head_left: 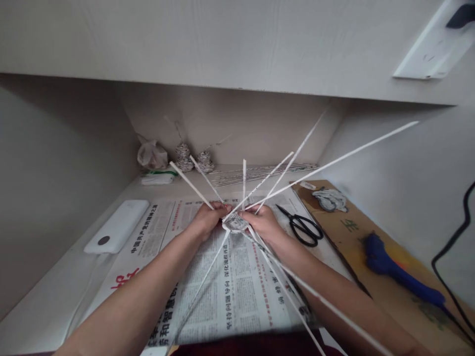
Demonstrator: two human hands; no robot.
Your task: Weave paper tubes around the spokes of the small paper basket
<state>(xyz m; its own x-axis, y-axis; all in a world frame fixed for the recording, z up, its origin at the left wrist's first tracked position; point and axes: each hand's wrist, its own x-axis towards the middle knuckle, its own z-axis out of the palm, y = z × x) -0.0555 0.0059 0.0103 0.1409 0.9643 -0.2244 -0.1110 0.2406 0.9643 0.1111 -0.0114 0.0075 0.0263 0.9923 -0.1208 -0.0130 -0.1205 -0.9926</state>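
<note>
A small woven paper base (pixel 236 223) is held between my two hands above a spread newspaper (pixel 211 291). Long thin rolled-paper sticks fan out from it on all sides, among them a white stick (pixel 345 159) reaching far to the right. My left hand (pixel 211 217) pinches the left edge of the base, fingers closed around the sticks there. My right hand (pixel 262 221) grips the right edge, with sticks passing over and under its fingers. Black-handled scissors (pixel 302 227) lie just right of my right hand.
At the back stand two woven gourd shapes (pixel 183 157), a plastic bag (pixel 152 155) and a bundle of paper sticks (pixel 260 173). A white power bank (pixel 117 226) sits left. On cardboard (pixel 349 247) at right are a blue glue gun (pixel 401 277) and crumpled paper (pixel 329 199). A shelf front (pixel 237 44) overhangs.
</note>
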